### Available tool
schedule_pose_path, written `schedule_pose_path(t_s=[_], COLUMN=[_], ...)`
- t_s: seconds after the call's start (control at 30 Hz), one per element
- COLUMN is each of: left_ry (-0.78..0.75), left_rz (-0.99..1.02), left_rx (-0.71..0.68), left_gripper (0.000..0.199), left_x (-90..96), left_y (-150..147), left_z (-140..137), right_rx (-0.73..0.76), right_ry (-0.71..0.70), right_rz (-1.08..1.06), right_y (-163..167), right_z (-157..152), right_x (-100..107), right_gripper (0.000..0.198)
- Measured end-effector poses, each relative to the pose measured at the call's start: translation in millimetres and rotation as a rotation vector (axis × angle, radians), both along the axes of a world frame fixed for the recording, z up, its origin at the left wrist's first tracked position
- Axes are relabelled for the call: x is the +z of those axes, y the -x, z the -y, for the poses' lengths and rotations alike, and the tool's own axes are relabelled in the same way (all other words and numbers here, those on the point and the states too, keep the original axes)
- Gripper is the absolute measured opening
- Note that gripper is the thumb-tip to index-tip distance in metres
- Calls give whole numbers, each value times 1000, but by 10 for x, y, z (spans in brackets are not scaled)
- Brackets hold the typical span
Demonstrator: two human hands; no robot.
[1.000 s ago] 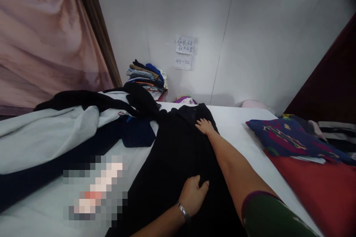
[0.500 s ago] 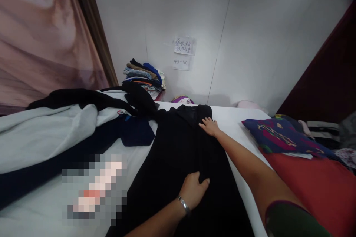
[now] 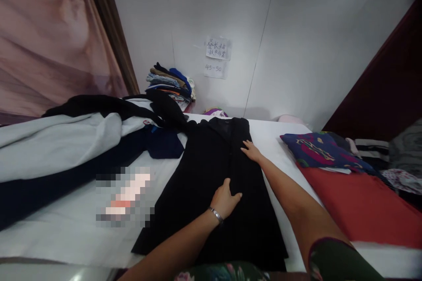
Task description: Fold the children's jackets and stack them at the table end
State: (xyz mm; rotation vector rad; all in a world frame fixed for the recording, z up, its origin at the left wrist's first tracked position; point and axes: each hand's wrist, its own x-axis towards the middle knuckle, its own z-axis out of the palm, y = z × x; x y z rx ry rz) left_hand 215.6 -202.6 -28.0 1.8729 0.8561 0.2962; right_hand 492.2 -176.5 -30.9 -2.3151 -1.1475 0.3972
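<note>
A long black coat [image 3: 211,162] with a collar and a front opening lies spread over the white table, its collar end away from me. My left hand [image 3: 226,199], a silver bracelet at its wrist, rests on the middle of the coat near the front edge. Its thumb and a finger are apart, and the other fingers are mostly hidden. Farther up, my right hand [image 3: 252,151] lies flat on the coat's right side with fingers spread.
Left of the coat lie a heaped light grey garment [image 3: 66,140], dark navy clothing [image 3: 163,142] and a blurred-out item [image 3: 128,195]. A folded clothes stack [image 3: 169,83] stands by the wall. To the right are a patterned navy garment [image 3: 316,151] and red cloth [image 3: 359,202].
My left hand has shifted up the coat and its fingers have spread slightly. My right hand stays on the coat's right side. More of the coat's hem shows as the view tilts down.
</note>
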Motion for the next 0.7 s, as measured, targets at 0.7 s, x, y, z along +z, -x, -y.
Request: schedule_pose_path(t_s=[0.7], left_ry=[-698], left_rz=[36], left_rx=[-415], left_gripper=[57], left_x=[392], left_y=[213], left_z=[794], right_rx=[-143], right_ry=[-170], right_rz=[-1003], right_y=[1002], right_z=[1609], right_x=[202], right_gripper=[54])
